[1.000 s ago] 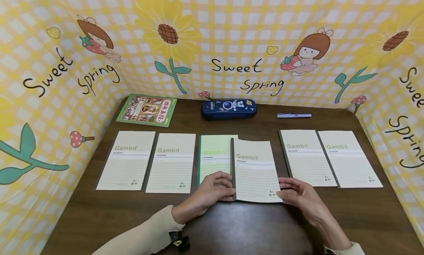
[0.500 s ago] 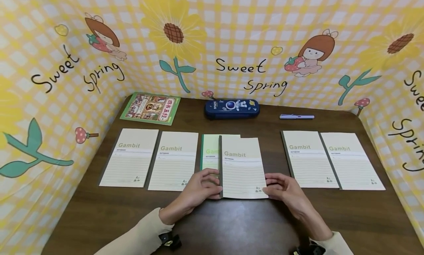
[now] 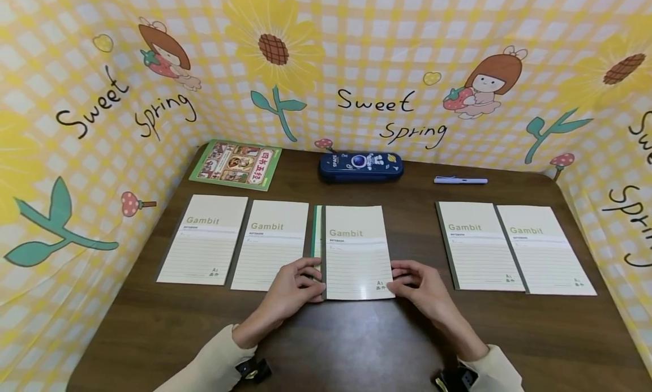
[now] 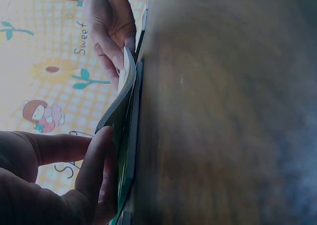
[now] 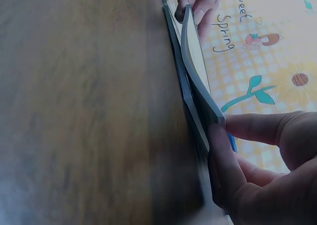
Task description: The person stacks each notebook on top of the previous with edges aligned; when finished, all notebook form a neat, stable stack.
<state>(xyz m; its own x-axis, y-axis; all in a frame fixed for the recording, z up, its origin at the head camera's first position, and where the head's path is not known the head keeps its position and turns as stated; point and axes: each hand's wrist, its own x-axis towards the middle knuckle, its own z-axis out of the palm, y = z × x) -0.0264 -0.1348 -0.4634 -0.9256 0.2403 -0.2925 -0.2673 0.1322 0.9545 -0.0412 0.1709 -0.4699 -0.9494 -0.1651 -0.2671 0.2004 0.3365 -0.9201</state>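
Note:
A cream Gambit notebook (image 3: 358, 253) with a dark spine lies between both hands at the middle of the table. My left hand (image 3: 294, 284) pinches its spine side near the lower corner, and my right hand (image 3: 420, 287) pinches the opposite side. Beneath it is a green notebook (image 3: 317, 228), mostly hidden, with a strip showing at the left. In the left wrist view the held notebook (image 4: 119, 106) bows, its gripped edge raised off the stack. The right wrist view shows a gap between the held notebook (image 5: 195, 76) and the one below.
Two cream notebooks lie at left, an outer notebook (image 3: 204, 239) and an inner notebook (image 3: 270, 245). At right sit another notebook (image 3: 481, 245) and a slightly overlapping notebook (image 3: 545, 250). Behind them are a picture book (image 3: 236, 164), a blue pencil case (image 3: 360, 168) and a lilac pen (image 3: 460, 180).
Both hands have carried the cream notebook leftward, from partly beside the green notebook to covering nearly all of it. The view has also shifted slightly.

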